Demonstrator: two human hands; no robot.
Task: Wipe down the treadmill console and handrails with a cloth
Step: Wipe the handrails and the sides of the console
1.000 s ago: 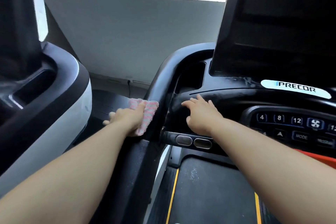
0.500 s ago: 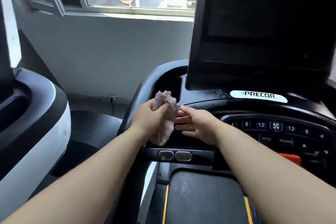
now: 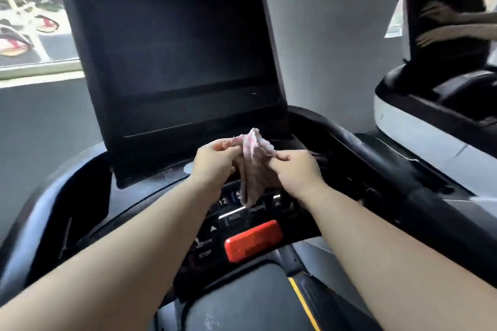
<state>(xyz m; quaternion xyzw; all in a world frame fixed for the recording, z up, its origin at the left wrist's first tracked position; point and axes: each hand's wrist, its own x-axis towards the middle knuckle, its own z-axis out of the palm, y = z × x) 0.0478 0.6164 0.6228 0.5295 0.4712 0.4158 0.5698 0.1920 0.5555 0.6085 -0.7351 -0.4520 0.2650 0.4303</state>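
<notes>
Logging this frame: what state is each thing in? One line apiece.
cloth, crumpled, held up between both hands.
left hand, grips the cloth.
right hand, pinches the cloth.
console screen, dark, nothing displayed.
red stop bar, untouched.

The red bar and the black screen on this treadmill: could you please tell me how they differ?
The red bar is small, bright and lies low at the near edge of the console; the screen is large, dark, blank and stands upright at the far side. Both belong to one console.
</notes>
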